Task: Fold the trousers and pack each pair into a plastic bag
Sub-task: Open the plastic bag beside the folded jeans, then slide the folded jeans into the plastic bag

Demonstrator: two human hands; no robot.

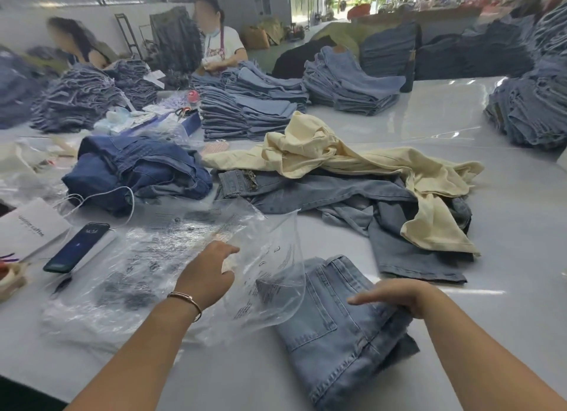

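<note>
A folded pair of light blue jeans (334,334) lies on the white table (506,257) in front of me. My right hand (395,295) grips its right edge, thumb on top and fingers curled underneath. My left hand (208,275) pinches a clear printed plastic bag (267,281) and lifts it, so its lower part drapes over the jeans' left corner. More clear bags (129,275) lie in a loose pile under my left forearm.
Unfolded blue jeans (352,195) and cream trousers (352,155) lie heaped ahead. A dark blue pair (135,168) sits left of them. A phone (78,246) on a cable and a white box (27,226) lie far left. Jeans stacks (251,109) and two people (221,45) stand behind.
</note>
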